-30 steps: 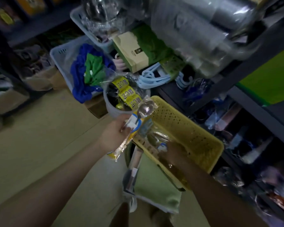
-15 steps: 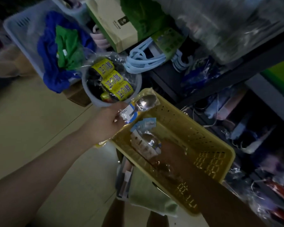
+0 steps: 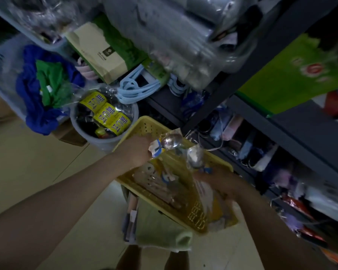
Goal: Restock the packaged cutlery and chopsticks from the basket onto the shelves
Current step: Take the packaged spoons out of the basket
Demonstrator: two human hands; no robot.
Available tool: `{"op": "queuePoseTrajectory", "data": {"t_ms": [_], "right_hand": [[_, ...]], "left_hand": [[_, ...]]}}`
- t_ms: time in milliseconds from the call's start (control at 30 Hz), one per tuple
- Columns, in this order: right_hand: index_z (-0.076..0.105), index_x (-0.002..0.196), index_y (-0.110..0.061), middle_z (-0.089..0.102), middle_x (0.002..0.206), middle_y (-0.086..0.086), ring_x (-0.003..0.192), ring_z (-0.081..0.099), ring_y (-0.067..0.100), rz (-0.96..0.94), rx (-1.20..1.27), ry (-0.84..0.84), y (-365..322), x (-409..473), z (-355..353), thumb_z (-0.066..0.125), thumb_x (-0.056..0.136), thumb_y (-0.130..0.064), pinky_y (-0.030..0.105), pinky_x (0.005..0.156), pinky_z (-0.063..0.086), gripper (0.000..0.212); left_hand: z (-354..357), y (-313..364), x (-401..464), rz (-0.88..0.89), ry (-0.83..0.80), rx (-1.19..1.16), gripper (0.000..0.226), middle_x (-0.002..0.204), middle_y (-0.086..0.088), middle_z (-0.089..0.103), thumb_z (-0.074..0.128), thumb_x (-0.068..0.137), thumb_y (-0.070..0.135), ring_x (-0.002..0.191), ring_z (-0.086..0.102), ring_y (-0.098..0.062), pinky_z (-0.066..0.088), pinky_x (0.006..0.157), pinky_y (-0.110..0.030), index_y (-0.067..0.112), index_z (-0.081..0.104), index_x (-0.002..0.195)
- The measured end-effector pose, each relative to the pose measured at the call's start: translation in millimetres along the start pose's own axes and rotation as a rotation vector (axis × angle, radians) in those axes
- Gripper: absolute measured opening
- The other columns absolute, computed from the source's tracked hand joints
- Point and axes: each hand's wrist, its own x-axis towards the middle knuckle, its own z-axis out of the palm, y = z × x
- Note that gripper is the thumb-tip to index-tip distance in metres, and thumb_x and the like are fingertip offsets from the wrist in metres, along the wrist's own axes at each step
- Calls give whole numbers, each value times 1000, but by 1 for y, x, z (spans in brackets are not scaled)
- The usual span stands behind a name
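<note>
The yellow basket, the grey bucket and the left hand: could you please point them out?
yellow basket [image 3: 142, 123]: head view, far rim.
grey bucket [image 3: 105, 144]: head view, front wall.
left hand [image 3: 136, 151]: head view, back of hand.

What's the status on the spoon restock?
Left hand holds a plastic-wrapped metal spoon. Right hand holds another wrapped spoon above the yellow perforated basket. Nothing shelved.

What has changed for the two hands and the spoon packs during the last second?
The right hand, which was reaching low into the yellow basket, has come up holding a second spoon pack. The left hand still grips the first spoon pack over the basket's far rim. The grey bucket beside the basket looks unmoved.
</note>
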Motion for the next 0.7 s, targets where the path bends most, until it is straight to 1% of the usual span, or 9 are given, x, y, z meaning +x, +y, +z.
{"op": "queuePoseTrajectory", "data": {"t_ms": [67,133,233,367,433,500,600,667,700], "right_hand": [[61,93,-10,62,85,15,70,59,18,-30,-21,-11,5,-8,4,60,81,-53,26,62,43,45],[62,107,-7,65,105,21,86,64,24,-48,11,26,10,-15,3,64,77,-55,32,72,48,57],[64,95,-15,67,99,17,91,65,28,-43,145,134,19,-24,-3,66,76,-53,34,77,51,43],[71,88,-14,66,106,26,97,65,34,-103,288,172,24,-33,-3,68,79,-44,35,76,50,31],[68,76,-23,68,97,16,92,65,27,-166,265,176,20,-36,-1,68,79,-43,33,75,47,20],[66,78,-11,61,83,10,81,59,21,-237,241,206,16,-32,1,67,79,-44,29,67,39,32],[52,76,1,47,76,18,70,47,17,-291,101,274,12,-20,5,65,83,-42,21,54,30,45],[39,65,-10,38,66,6,58,38,12,-315,-73,290,12,-11,5,63,85,-41,17,48,26,44],[34,62,-15,34,63,0,55,35,9,-310,-155,284,14,-7,4,62,85,-41,18,48,25,45]], "left_hand": [[9,11,-4,-13,-102,-22,45,127,-18,53,46,90,13,112,52,-31,38,77,-28,5,37,132],[19,17,-9,36,-233,-26,45,126,-14,53,45,90,15,112,53,-30,39,78,-28,8,36,134],[10,13,-17,143,-228,-38,35,114,-10,61,47,88,10,100,57,-24,41,76,-29,14,51,122],[-7,13,-21,284,-162,351,29,96,-13,65,41,92,23,81,55,-25,39,65,-29,17,51,119],[-1,21,-17,305,-214,482,40,99,-11,63,43,90,42,85,57,-26,40,63,-30,14,46,118],[14,26,-5,302,-319,533,56,106,-11,60,52,83,51,91,58,-27,39,63,-30,10,42,121],[42,24,13,267,-389,513,53,113,-12,58,60,84,26,93,57,-26,38,67,-28,10,37,129],[63,18,23,236,-376,492,56,121,-14,54,57,84,13,102,55,-27,43,76,-31,11,33,134],[74,13,28,221,-365,496,58,131,-16,47,56,84,12,115,48,-30,42,87,-35,12,30,136]]}}
